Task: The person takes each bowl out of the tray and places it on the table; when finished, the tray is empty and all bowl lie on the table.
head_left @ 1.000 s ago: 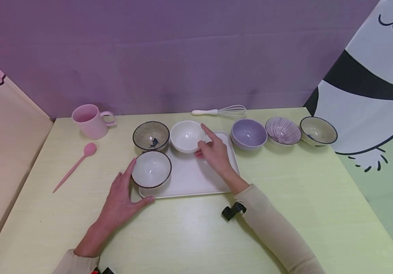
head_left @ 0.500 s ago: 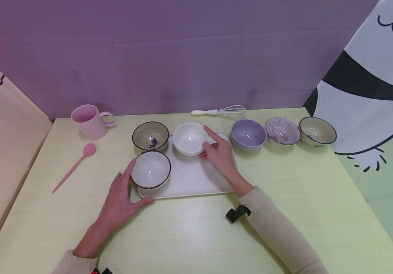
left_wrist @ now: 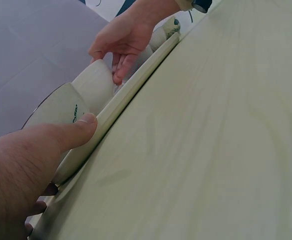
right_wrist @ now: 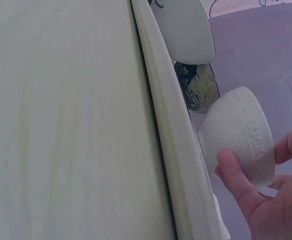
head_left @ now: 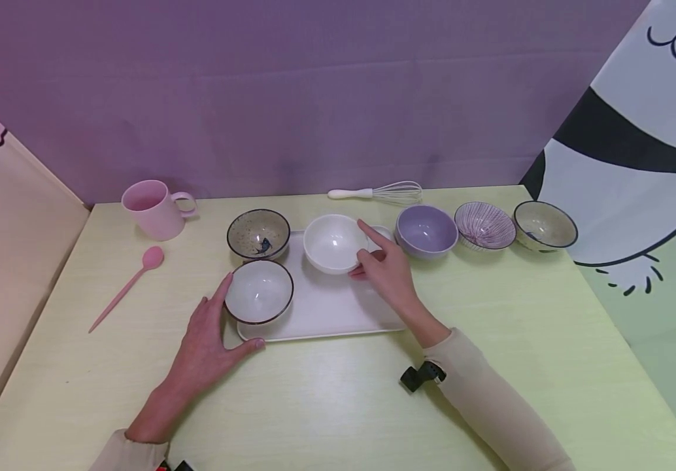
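My right hand (head_left: pixel 389 275) holds a plain white bowl (head_left: pixel 333 243) by its right side, with the index finger at the rim. In the right wrist view this white bowl (right_wrist: pixel 234 132) has raised lettering, and my thumb presses its outside. It is over the white tray (head_left: pixel 338 311); whether its base touches the tray I cannot tell. My left hand (head_left: pixel 205 340) lies around the left side of a brown-rimmed white bowl (head_left: pixel 259 292) on the tray's left end. Its thumb and index finger are spread, the index finger at the bowl's rim.
A speckled bowl (head_left: pixel 258 233) stands behind the brown-rimmed one. To the right are a purple bowl (head_left: pixel 427 231), a striped bowl (head_left: pixel 486 226) and a dark-rimmed beige bowl (head_left: pixel 546 226). A whisk (head_left: pixel 376 192) lies at the back, a pink mug (head_left: pixel 155 209) and pink spoon (head_left: pixel 128 288) at left.
My right hand has moved the plain white bowl a little to the right and toward me, away from the speckled bowl. My left hand has stayed in place.
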A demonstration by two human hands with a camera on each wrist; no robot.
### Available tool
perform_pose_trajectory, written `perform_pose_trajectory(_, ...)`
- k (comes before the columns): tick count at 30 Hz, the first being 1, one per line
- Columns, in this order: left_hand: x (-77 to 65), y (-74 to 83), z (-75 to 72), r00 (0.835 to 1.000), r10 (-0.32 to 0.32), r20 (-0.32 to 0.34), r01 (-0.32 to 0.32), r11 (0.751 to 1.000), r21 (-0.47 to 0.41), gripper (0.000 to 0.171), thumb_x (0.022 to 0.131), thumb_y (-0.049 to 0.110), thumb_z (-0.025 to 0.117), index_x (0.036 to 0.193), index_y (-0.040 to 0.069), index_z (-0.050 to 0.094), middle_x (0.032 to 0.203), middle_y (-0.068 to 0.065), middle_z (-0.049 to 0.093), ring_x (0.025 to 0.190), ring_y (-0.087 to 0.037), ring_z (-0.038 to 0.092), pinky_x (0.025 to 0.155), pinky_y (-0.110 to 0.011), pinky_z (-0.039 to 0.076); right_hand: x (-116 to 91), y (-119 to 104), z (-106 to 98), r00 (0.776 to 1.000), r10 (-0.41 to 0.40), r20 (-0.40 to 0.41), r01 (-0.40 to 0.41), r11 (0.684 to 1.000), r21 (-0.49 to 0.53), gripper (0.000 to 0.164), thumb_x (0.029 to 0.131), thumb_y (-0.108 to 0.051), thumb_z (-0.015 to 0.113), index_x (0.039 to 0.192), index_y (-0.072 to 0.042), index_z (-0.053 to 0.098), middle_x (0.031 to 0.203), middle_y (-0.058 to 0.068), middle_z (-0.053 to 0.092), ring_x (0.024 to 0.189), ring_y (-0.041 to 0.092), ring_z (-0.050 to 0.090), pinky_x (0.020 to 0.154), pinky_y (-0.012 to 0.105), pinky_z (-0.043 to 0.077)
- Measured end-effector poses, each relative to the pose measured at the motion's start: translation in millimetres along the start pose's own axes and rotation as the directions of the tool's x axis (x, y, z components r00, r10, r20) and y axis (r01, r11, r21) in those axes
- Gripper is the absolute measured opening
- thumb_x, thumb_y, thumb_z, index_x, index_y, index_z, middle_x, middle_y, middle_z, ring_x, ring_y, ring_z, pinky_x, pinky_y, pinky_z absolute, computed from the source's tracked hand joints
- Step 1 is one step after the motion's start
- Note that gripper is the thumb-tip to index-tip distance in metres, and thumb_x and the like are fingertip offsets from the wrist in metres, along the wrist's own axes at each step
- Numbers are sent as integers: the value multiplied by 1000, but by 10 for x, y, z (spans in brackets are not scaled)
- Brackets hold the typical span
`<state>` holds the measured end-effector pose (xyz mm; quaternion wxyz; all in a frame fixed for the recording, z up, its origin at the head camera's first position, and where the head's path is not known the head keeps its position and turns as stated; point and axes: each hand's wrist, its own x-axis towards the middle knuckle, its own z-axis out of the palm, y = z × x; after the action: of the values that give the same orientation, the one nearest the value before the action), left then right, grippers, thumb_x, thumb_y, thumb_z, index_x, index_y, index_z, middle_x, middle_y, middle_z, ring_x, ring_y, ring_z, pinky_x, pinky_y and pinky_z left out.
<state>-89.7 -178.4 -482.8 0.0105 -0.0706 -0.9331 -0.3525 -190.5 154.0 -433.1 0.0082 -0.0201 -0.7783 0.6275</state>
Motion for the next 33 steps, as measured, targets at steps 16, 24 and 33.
perform_pose_trajectory(16,1,8,-6,1000,-6,5,6,1000,-10,126,87,46,96,180,26,12,179,-20,32,160,-65,22,123,-84,28,-238,11,-257,999,1,37,-1,1000,-5,66,99,-1,55,161,-23,61,80,19,76,70,18,80,71,38,71)
perform_pose_trajectory(24,4,-2,3,1000,-5,0,5,1000,-14,125,87,45,96,180,26,13,179,-19,33,160,-64,21,124,-83,29,-373,77,-389,1000,6,27,-6,1000,-8,67,97,2,54,160,-22,63,78,15,76,69,17,80,70,38,71)
perform_pose_trajectory(33,3,-4,4,1000,2,0,-2,1000,-17,127,86,46,96,180,25,13,179,-19,33,161,-64,22,125,-82,29,-541,115,-568,1000,7,15,-6,1000,-29,68,97,5,51,160,-19,62,80,15,78,70,18,81,70,38,71)
